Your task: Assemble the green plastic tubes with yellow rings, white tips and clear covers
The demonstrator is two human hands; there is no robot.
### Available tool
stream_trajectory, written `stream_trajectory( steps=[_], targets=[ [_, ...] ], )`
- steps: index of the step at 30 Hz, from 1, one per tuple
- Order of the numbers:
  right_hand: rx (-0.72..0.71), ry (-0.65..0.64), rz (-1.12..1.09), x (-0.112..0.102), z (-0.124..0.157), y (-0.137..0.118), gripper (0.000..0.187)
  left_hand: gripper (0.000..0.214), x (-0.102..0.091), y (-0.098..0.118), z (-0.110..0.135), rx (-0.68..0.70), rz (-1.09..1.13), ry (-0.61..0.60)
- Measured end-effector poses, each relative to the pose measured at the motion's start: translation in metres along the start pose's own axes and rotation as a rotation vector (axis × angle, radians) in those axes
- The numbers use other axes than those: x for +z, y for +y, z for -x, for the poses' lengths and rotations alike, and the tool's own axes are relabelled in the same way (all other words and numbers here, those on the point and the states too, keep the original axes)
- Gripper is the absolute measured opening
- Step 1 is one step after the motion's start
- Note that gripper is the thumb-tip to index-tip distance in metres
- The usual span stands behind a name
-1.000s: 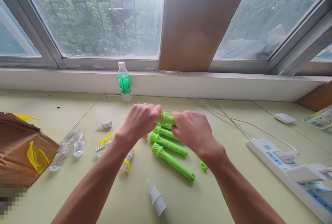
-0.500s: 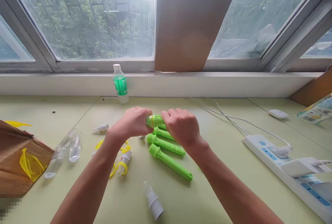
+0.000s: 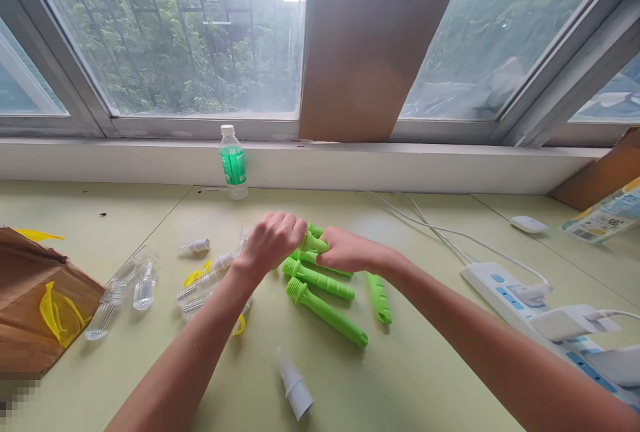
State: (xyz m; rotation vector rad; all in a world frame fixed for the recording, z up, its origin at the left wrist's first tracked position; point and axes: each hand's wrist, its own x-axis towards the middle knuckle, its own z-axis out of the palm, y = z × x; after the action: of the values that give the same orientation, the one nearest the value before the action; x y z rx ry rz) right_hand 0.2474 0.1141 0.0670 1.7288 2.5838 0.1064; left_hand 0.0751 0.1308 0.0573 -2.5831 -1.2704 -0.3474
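My left hand (image 3: 277,239) is closed in a fist at the collar end of a green plastic handle (image 3: 314,244). Within that fist a clear ribbed tube seems to be gripped, mostly hidden by the fingers. Clear ribbed plastic (image 3: 245,237) shows behind the left hand; whether it belongs to the held tube I cannot tell. Closed around the handle just right of its collar is my right hand (image 3: 345,250). Under both hands lie several green handles (image 3: 327,315) with threaded ends. A grooved green piece (image 3: 380,299) shows below the right wrist.
Clear ribbed tubes (image 3: 145,282), white sockets with clear tips (image 3: 297,392) and yellow rings (image 3: 197,273) lie left and in front. A cardboard box (image 3: 30,312) sits far left, a bottle (image 3: 233,165) by the sill. Right are a power strip (image 3: 505,292) and cables (image 3: 440,224).
My right hand has turned, its wrist swinging outward to the right. The left fist has shifted slightly right. More of the clear tubes and a grooved green piece now show.
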Motion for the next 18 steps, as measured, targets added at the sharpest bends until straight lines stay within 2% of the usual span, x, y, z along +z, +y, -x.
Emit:
stream_trajectory(
  steps=[4,7,8,9,12,15,18],
  targets=[
    [0.012,0.077,0.071,0.0,0.005,-0.003,0.013,0.007,-0.011,0.001,0.003,0.022,0.09,-0.104],
    [-0.047,0.165,0.119,-0.004,0.008,-0.014,0.028,0.021,-0.02,-0.005,0.006,0.12,0.223,-0.251],
    [-0.071,0.181,0.127,-0.006,0.008,-0.016,0.032,0.021,-0.021,-0.007,0.006,0.154,0.301,-0.339],
    [-0.08,0.193,0.137,-0.008,0.008,-0.018,0.035,0.02,-0.021,-0.008,0.006,0.15,0.327,-0.374],
    [-0.038,0.203,0.174,-0.012,0.002,-0.015,0.033,0.006,-0.013,-0.006,0.0,-0.018,0.213,-0.242],
    [0.018,0.146,0.185,-0.01,-0.005,-0.01,0.021,0.013,0.002,0.002,-0.006,-0.119,0.118,-0.159],
    [0.031,0.044,0.165,-0.006,-0.009,-0.007,0.007,0.019,0.017,0.011,-0.004,-0.147,0.066,-0.139]
  ],
)
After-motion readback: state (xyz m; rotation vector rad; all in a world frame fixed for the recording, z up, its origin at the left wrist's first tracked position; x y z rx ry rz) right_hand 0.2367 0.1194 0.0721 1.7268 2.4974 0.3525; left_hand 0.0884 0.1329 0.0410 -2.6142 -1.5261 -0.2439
